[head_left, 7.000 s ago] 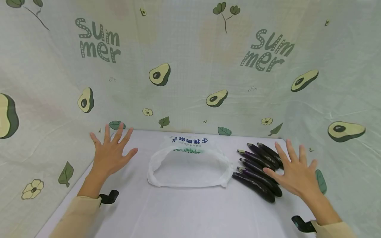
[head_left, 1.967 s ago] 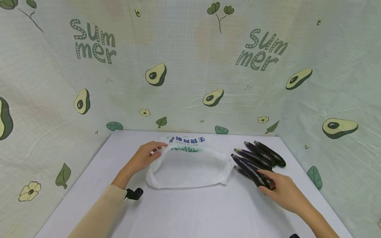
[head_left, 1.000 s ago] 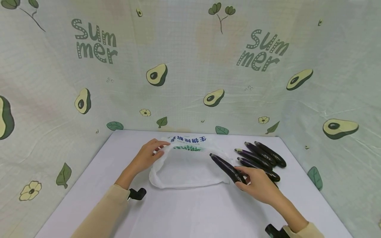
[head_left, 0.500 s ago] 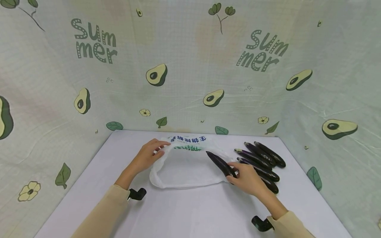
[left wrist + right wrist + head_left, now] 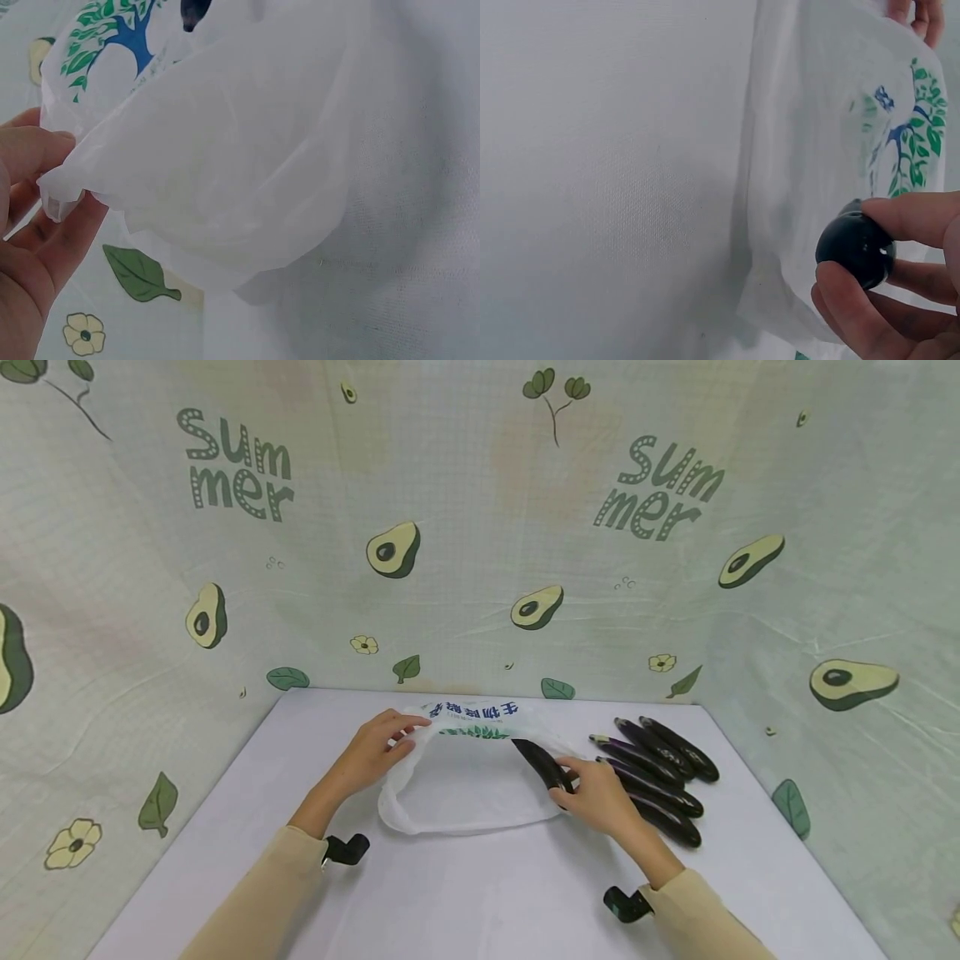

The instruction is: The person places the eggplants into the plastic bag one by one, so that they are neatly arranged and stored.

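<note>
A white plastic bag (image 5: 457, 831) with blue lettering and green leaf print lies open-mouthed on the table. My left hand (image 5: 372, 750) pinches its left rim between thumb and fingers; the left wrist view shows the film (image 5: 217, 150) stretched from the fingertips. On the other side, my right hand (image 5: 596, 795) grips a dark, glossy eggplant (image 5: 542, 766) by its thick end. Its narrow end points into the bag's mouth, and the tip is hidden behind the rim's print. In the right wrist view the rounded eggplant end (image 5: 855, 247) sits between thumb and fingers.
Several more eggplants (image 5: 663, 820) lie side by side to the right of the bag, just behind my right hand. A white cloth covers the table (image 5: 420, 902). A pale curtain (image 5: 465, 527) printed with avocados hangs behind and at both sides.
From above the table, my left hand came to the bag's rim. My right hand took an eggplant from the row and carried it left into the bag's mouth.
</note>
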The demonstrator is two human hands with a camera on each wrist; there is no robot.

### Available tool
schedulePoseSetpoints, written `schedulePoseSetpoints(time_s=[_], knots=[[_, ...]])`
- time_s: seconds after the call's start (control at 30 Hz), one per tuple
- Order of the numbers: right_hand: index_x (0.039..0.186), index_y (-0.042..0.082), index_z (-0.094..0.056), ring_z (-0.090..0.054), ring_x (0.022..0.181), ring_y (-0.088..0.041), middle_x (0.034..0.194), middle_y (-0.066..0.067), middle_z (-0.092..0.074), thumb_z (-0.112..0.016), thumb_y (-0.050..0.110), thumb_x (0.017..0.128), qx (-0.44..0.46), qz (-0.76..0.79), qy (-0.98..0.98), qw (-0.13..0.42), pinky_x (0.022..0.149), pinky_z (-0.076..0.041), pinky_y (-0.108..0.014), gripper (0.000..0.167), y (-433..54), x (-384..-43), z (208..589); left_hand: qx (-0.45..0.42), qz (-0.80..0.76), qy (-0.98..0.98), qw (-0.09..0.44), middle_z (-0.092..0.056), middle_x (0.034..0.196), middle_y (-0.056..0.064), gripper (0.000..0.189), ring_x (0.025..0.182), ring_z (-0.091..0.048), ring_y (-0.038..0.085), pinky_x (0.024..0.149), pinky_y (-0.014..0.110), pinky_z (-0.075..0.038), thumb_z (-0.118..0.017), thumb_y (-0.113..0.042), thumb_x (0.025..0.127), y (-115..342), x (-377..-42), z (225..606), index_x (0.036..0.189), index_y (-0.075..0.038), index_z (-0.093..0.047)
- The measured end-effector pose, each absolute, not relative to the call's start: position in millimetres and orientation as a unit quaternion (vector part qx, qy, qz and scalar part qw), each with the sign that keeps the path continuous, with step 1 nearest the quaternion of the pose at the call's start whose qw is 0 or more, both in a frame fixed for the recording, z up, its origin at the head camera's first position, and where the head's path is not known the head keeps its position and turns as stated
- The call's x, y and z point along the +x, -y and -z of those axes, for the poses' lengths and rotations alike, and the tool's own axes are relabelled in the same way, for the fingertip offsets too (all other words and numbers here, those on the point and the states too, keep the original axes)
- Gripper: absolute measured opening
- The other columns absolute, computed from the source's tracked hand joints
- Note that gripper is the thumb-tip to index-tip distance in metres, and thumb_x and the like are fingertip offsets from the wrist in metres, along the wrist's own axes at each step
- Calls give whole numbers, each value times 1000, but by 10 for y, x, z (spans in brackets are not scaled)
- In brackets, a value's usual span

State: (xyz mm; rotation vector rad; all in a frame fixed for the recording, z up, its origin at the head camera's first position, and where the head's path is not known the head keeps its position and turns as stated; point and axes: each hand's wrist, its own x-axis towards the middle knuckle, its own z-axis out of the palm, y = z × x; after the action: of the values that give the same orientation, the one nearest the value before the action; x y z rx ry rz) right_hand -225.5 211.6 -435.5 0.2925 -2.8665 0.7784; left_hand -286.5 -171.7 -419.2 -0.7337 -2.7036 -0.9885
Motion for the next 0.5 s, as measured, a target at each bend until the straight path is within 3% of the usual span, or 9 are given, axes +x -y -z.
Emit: schedulePoseSetpoints(time_s=[0.5], knots=[[133, -3, -70, -66, 71, -15, 101, -17, -78, -86, 14, 87, 82, -293, 947, 106, 64, -55, -35, 51, -2031, -2436, 4577, -276, 336, 895, 102, -64, 111, -2, 40, 101, -66, 18, 83, 34, -57, -71, -7, 102, 1743, -2863, 4197, 139, -22, -70]])
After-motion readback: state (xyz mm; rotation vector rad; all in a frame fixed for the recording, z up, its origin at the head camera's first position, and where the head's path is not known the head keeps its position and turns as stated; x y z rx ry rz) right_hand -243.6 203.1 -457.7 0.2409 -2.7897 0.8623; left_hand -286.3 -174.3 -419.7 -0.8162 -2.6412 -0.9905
